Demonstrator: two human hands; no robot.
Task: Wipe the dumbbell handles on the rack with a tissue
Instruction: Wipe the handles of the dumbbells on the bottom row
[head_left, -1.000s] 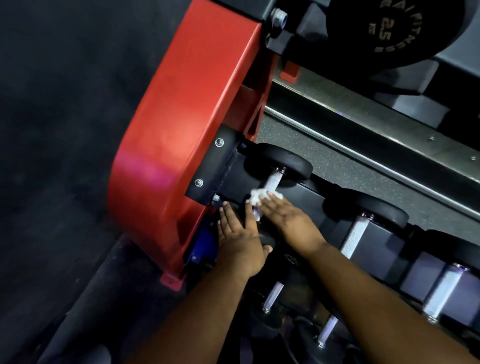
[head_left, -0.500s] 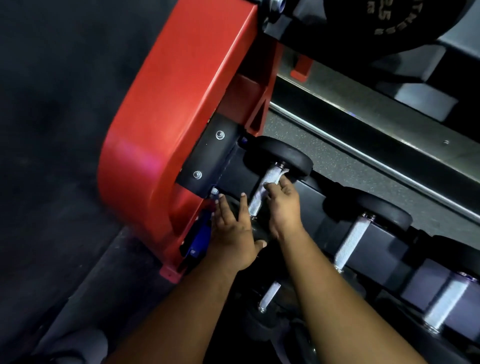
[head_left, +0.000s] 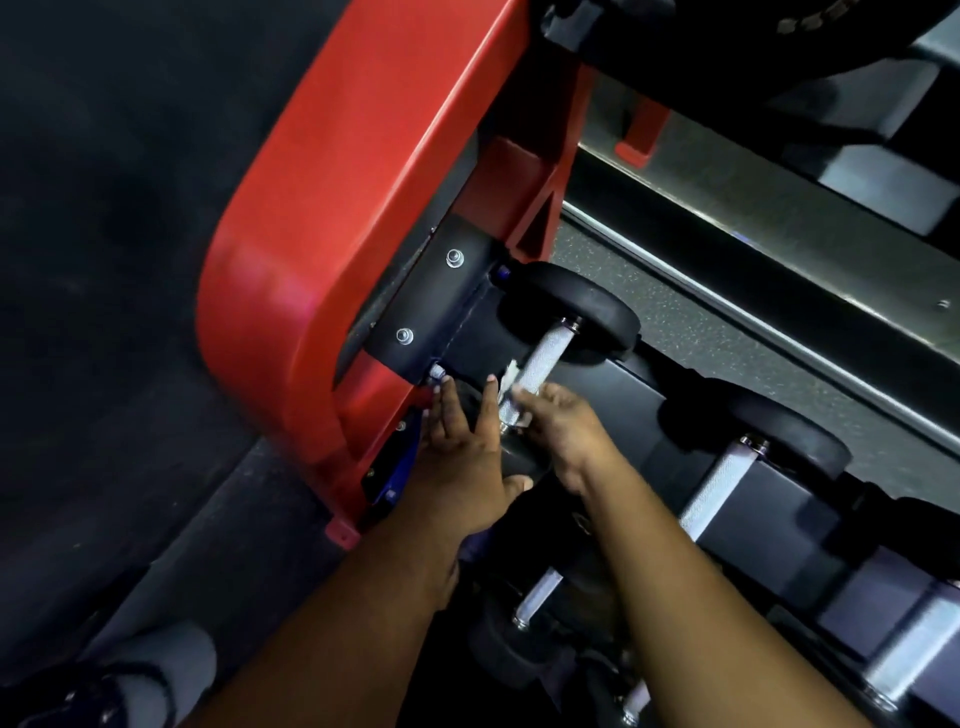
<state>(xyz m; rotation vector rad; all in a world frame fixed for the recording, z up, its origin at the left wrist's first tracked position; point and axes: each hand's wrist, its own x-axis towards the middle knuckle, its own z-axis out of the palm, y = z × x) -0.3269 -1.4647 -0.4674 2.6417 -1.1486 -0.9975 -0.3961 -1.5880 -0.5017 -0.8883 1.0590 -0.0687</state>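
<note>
Head view: tissue on dumbbell handle, between both hands.

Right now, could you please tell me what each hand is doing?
Left hand: open, fingers straight, resting on the dumbbell's near head.
Right hand: gripping the tissue around the dumbbell handle.

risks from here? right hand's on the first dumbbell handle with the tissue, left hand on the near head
1. The tissue is a small wad mostly hidden under the right hand; it could slip or shred on the knurled handle.
2. The left hand lies flat on the dumbbell's near head, fingers beside the red rack frame; a roll could pinch them.
3. The next handle looks untouched and could be skipped.
</note>
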